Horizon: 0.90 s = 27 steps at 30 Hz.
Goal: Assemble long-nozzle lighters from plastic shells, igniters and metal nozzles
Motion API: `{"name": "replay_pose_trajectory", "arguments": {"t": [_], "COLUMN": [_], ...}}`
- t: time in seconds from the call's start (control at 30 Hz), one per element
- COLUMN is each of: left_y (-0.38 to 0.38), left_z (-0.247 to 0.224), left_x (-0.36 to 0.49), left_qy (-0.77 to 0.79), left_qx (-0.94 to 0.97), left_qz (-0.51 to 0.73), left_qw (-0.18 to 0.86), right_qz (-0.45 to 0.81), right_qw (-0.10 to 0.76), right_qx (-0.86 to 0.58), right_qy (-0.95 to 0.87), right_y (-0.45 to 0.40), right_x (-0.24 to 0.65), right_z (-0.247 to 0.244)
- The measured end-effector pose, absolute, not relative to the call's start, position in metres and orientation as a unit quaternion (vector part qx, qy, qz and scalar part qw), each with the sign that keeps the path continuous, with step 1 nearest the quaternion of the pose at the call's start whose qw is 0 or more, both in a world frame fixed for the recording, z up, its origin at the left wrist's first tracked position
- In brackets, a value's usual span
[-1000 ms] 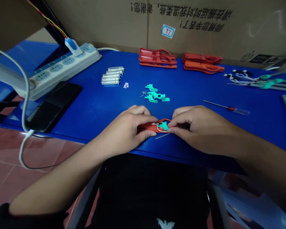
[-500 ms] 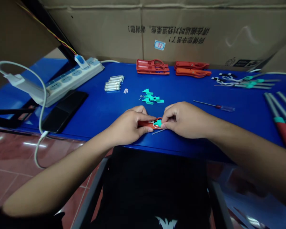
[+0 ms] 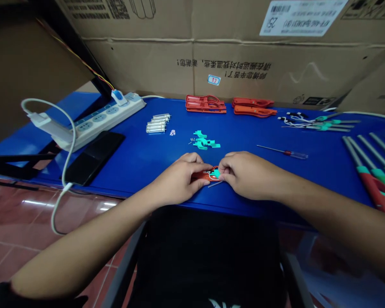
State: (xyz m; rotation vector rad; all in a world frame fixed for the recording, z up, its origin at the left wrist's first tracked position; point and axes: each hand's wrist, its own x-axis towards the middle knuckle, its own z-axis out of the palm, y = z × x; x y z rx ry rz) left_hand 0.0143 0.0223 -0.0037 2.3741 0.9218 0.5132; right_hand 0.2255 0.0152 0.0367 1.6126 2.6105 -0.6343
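My left hand (image 3: 179,183) is closed on an orange lighter shell half (image 3: 199,176) near the table's front edge, thumb on the near side and fingers on the far side. A white wire loops inside the shell. My right hand (image 3: 248,175) pinches a teal plastic piece (image 3: 216,173) at the shell's right end. Below the shell a thin metal rod (image 3: 214,184) sticks out; its right end is hidden by my right hand. Just beyond my hands lie loose teal parts (image 3: 205,142) and several tiny screws (image 3: 191,140).
Red shells (image 3: 205,105) and orange shells (image 3: 254,111) lie at the back. Clear cylinders (image 3: 156,124), a power strip (image 3: 106,115) and a black phone (image 3: 94,157) are leftward. Rightward lie a screwdriver (image 3: 290,153), wired teal-and-metal assemblies (image 3: 325,125) and long-tubed lighters (image 3: 374,184). A cardboard box (image 3: 141,68) stands behind.
The head view has tilted up, so the table's contents sit lower in the picture. Both hands keep nearly the same hold on the shell and the teal piece.
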Motion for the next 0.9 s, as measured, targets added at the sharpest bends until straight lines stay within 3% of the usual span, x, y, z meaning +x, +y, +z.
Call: {"name": "replay_pose_trajectory", "arguments": {"t": [0.53, 0.9], "left_y": [0.022, 0.018], "left_z": [-0.005, -0.004], "left_x": [0.011, 0.012], "left_qy": [0.328, 0.362], "left_qx": [0.880, 0.876], "left_qz": [0.198, 0.215], "left_qw": [0.281, 0.234], "right_qz": [-0.176, -0.047], "right_qw": [-0.007, -0.082], "right_qx": [0.413, 0.420], "right_qy": [0.894, 0.903], "right_y": [0.014, -0.007], "right_x": [0.240, 0.245], "right_z": [0.033, 0.012]}}
